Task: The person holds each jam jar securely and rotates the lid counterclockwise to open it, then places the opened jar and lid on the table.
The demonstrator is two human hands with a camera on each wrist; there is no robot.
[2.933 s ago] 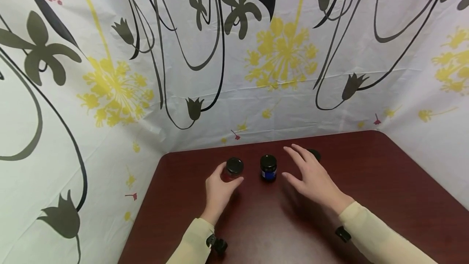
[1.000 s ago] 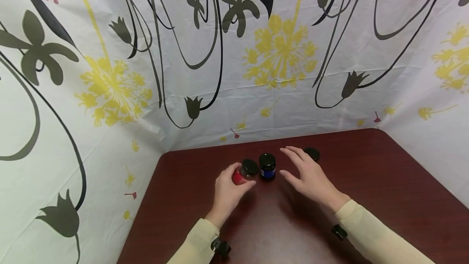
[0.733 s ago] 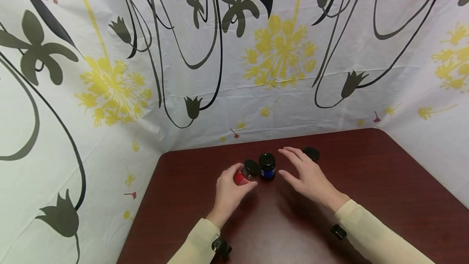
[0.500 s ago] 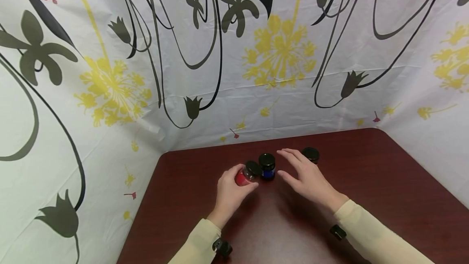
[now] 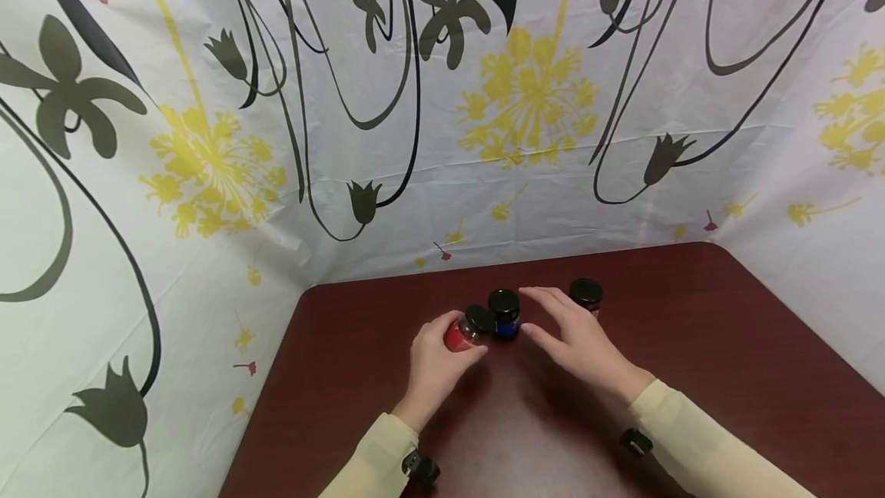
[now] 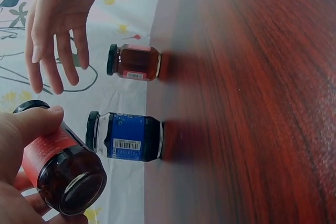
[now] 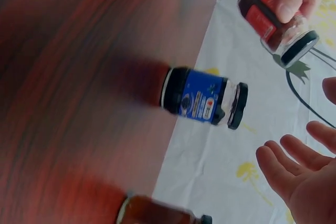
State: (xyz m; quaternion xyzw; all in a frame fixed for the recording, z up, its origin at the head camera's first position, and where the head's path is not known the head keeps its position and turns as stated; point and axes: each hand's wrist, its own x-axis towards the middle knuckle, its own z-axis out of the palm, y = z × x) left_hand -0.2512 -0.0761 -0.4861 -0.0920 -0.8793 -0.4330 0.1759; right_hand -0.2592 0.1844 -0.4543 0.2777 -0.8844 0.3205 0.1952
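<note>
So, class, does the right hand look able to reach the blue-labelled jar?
Probably yes: the right hand is open, with nothing visible between it and the blue-labelled jar; the left hand holds a red-labelled jar on its other side.

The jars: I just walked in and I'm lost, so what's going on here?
A person's left hand holds the red jar tilted above the table, its lid on. The right hand, near the blue jar, holds nothing. That jar and a brown jar stand upright on the table.
</note>
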